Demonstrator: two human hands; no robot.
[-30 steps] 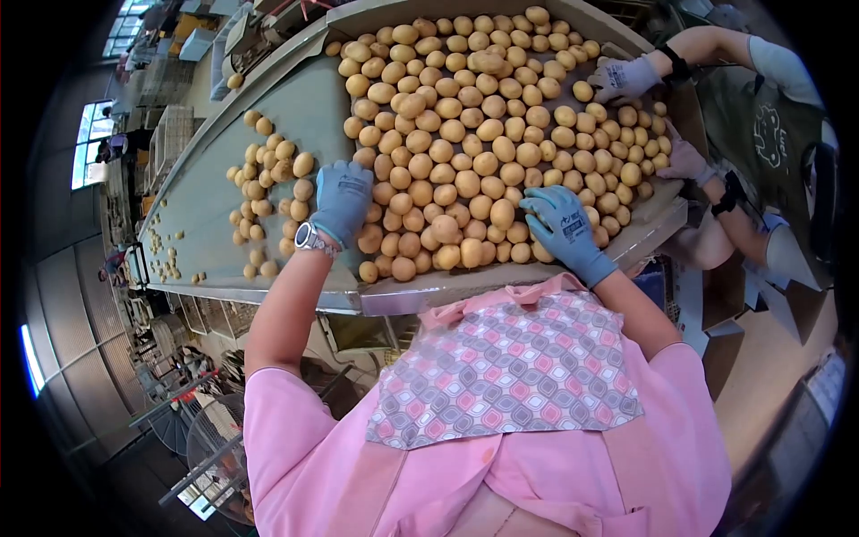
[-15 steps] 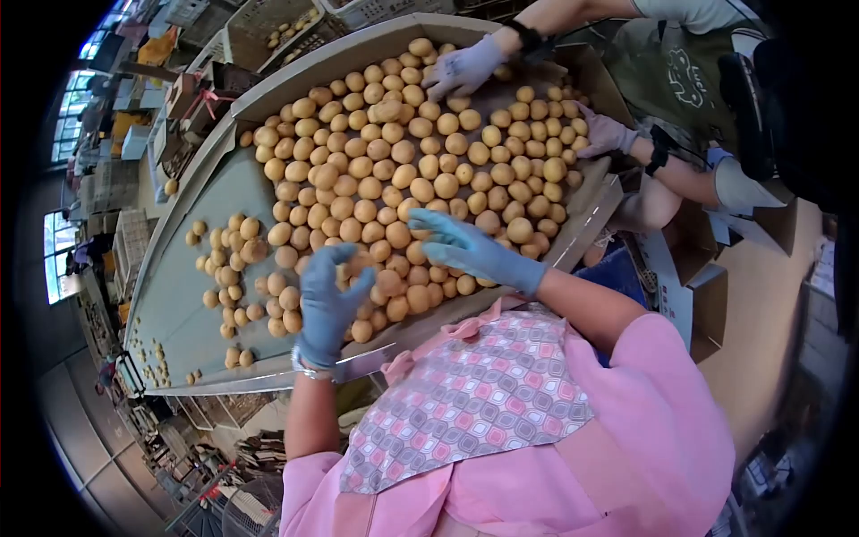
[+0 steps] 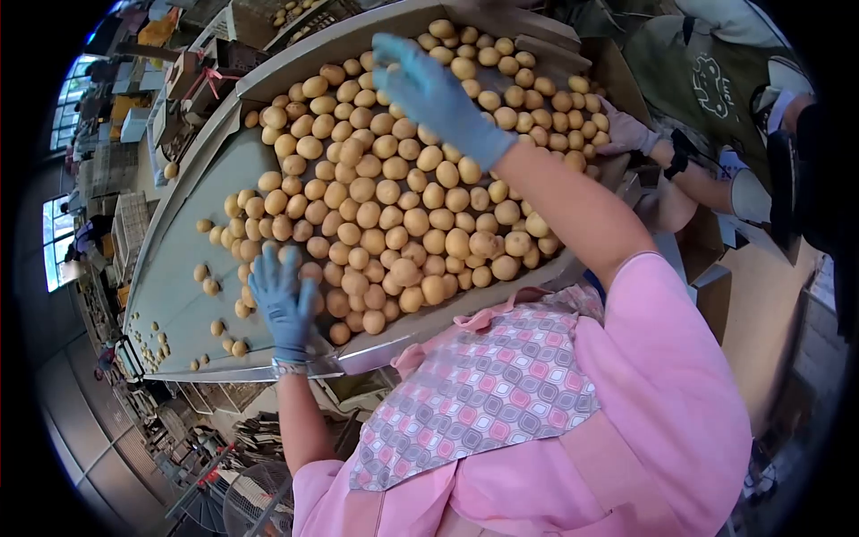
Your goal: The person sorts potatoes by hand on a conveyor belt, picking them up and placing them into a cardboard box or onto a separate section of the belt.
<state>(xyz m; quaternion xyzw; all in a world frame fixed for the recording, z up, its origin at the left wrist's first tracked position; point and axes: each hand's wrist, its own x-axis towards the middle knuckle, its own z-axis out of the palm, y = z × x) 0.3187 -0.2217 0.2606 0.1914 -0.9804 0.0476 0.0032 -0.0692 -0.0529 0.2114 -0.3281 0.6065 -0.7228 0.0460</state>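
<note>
Round, yellow-brown fruits, matte and roughly palm-sized, lie crowded on a sloping table with a green belt-like surface at its left. My left hand, in a blue glove, spreads its fingers at the lower-left edge of the heap, fingertips right at some fruits. Across the heap reaches my right hand, also blue-gloved. Its fingers are stretched out toward the far rim, over fruits there, and the palm side is hidden from me.
A co-worker's gloved hand rests by the right end of the heap. Metal rims border the table. Cardboard boxes stand at the right, and a crate stands beyond the left side.
My right hand has swung far across the heap toward the far rim. My left hand has moved left and down, fingers now spread. Fruits have shifted; one co-worker's hand has left view.
</note>
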